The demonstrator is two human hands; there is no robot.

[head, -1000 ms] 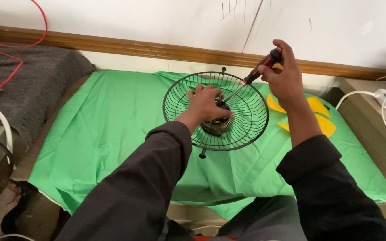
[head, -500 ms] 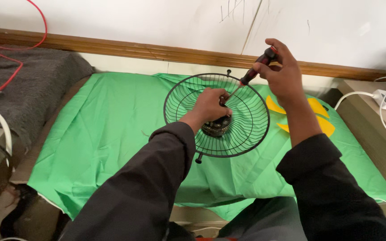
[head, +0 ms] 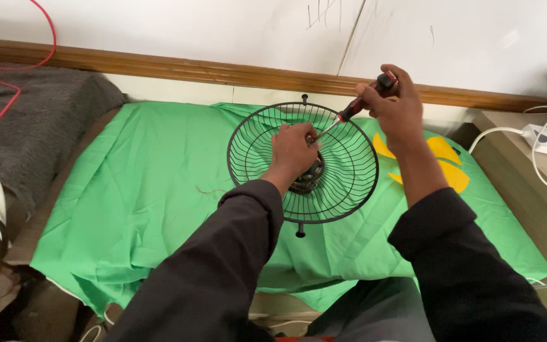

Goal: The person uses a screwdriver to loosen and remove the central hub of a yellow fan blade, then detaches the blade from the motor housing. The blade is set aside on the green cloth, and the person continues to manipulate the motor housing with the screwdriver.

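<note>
Two hands are seen at a black wire fan guard (head: 343,183) lying on a green cloth (head: 153,183). The left hand (head: 294,151) is curled shut over the dark motor hub (head: 308,180) at the guard's middle. A red-and-black screwdriver (head: 357,105) is gripped in the closed right hand (head: 395,107), its tip slanted down towards the hub, just beside the left fingers.

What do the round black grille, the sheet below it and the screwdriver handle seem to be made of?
Round black grille: probably thin metal wire with a dark coating, seen in its fine ribs. Green sheet: soft matte fabric, creased and folded. Screwdriver handle: probably red and black plastic or rubber, gripped by the right hand.
</note>
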